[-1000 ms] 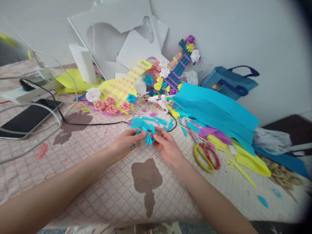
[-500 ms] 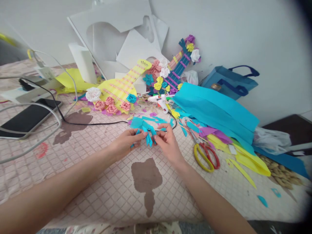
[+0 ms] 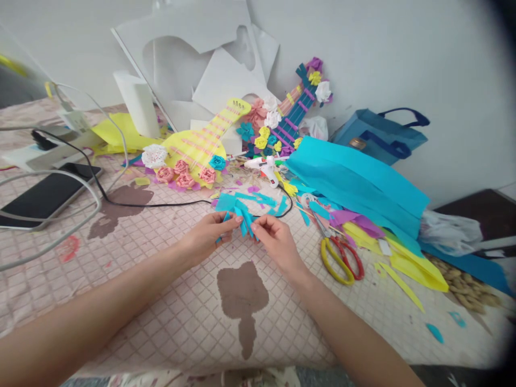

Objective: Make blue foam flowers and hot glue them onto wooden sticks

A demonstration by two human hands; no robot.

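Between my hands is a bunch of folded blue crepe paper strips (image 3: 243, 221), held just above the tablecloth. My left hand (image 3: 212, 234) is closed on its left side, thumb pressed on the strips, with a bit of blue showing below the fingers. On the right side my right hand (image 3: 274, 236) pinches a strip end between thumb and fingertips. Cut blue paper pieces (image 3: 258, 199) lie on the cloth just beyond. Farther back rests a white glue gun (image 3: 264, 167), its black cord running left past my hands. The undersides of my fingers are hidden.
Scissors (image 3: 338, 260) with yellow and red handles lie right of my right hand. A large blue paper sheet (image 3: 358, 188) spreads behind them. A yellow paper guitar (image 3: 193, 150) with flowers stands at the back. A phone (image 3: 48, 196) and cables (image 3: 97, 199) occupy the left.
The fingers of my right hand, raised and more spread before, have curled in and pinch the strips. The strips have shifted slightly; my left hand stays in place.
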